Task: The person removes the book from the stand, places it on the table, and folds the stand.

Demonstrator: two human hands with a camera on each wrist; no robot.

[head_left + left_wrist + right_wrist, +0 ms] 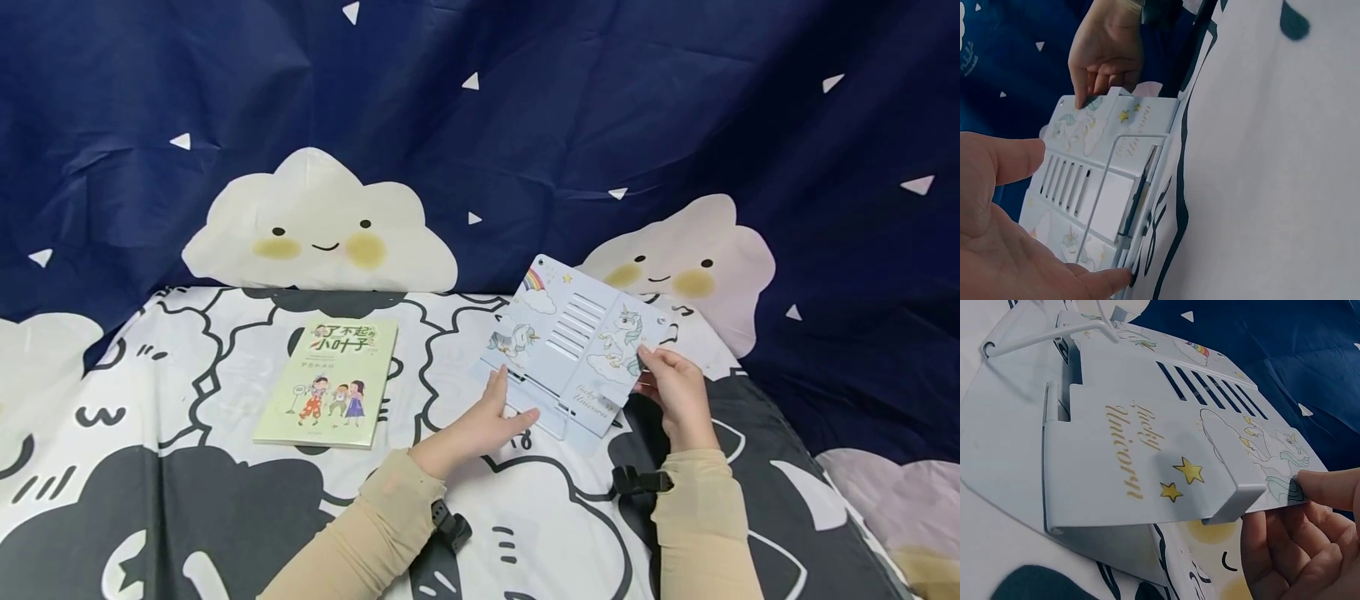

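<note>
A light blue metal book stand (555,342) with unicorn drawings has its slotted panel raised at a slant above its base plate (997,444). My right hand (678,392) pinches the panel's right edge, thumb on top and fingers curled beneath, as the right wrist view shows. At the stand's lower left is my left hand (480,425), its thumb spread away from the fingers; a finger reaches to the stand's edge in the left wrist view. A white wire bar (1108,165) stands out from the front of the stand.
A pale green book (330,383) with cartoon children on its cover lies to the left of the stand. Both rest on a black-and-white patterned cloth (247,475). Behind hangs a dark blue curtain (525,150) with clouds and white triangles.
</note>
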